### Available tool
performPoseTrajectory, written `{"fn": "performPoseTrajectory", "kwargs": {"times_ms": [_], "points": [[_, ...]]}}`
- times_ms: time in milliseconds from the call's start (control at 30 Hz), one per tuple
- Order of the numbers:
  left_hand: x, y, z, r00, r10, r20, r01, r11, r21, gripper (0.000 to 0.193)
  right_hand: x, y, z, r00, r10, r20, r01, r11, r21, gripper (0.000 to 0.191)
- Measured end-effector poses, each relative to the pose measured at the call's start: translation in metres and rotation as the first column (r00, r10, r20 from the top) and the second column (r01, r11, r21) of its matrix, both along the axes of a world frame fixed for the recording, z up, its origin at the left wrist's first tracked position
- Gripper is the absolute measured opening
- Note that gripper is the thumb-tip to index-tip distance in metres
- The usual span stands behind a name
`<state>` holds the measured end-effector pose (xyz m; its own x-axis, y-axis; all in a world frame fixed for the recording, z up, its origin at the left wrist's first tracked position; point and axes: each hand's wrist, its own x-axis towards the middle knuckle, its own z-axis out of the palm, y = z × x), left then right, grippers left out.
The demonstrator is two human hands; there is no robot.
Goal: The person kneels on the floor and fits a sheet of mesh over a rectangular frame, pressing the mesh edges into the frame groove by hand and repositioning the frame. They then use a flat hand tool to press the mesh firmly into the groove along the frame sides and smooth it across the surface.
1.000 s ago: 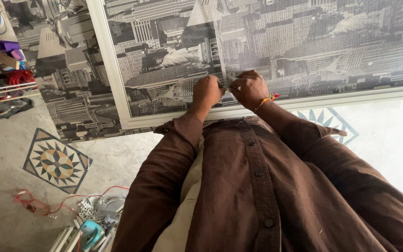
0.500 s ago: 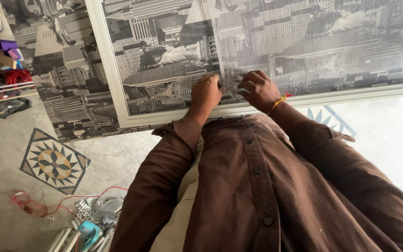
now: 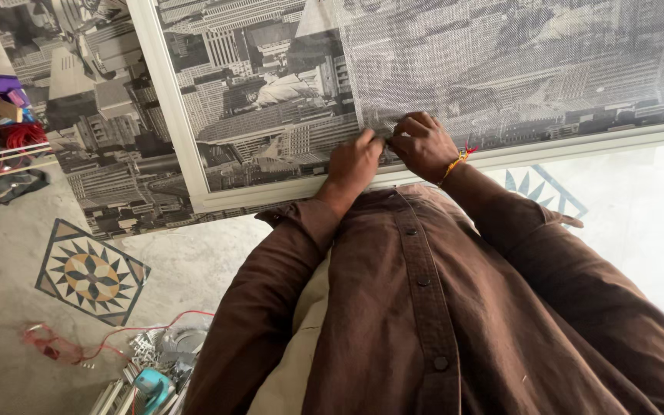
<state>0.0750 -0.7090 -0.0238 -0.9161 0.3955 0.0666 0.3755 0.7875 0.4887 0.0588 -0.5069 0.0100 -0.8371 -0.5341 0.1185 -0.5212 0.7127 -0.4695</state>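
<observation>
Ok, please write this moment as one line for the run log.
left hand: pinching mesh edge | right hand: gripping mesh beside it | mesh: over white frame | frame: against cityscape wall

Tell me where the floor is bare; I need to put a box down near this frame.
Bare floor lies around the star-pattern tile, between the white frame and the red wire. It is crowded at the lower left with metal parts and at the upper left clutter. Both the left hand and right hand occupy the frame's lower edge.

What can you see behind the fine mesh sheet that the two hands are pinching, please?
Behind the mesh sheet, the black-and-white cityscape wallpaper shows through. The left hand and right hand cover the mesh's lower edge.
</observation>
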Motion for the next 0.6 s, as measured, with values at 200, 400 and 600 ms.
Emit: {"fn": "performPoseTrajectory", "kwargs": {"times_ms": [200, 400, 600], "points": [[-0.014, 0.010, -0.003, 0.986, 0.060, 0.153, -0.052, 0.997, -0.057, 0.010, -0.008, -0.007, -0.005, 0.988, -0.113, 0.108, 0.109, 0.993, 0.043, 0.012], [-0.019, 0.015, -0.003, 0.996, 0.073, 0.051, -0.070, 0.996, -0.060, 0.010, -0.012, 0.004, -0.005, 0.991, -0.048, 0.123, 0.047, 0.999, 0.013, 0.022], [-0.016, 0.027, 0.013, 0.981, -0.109, -0.160, 0.076, 0.977, -0.198, 0.011, 0.000, 0.033, 0.007, 1.000, 0.008, 0.012, -0.008, 1.000, -0.009, 0.014]]}}
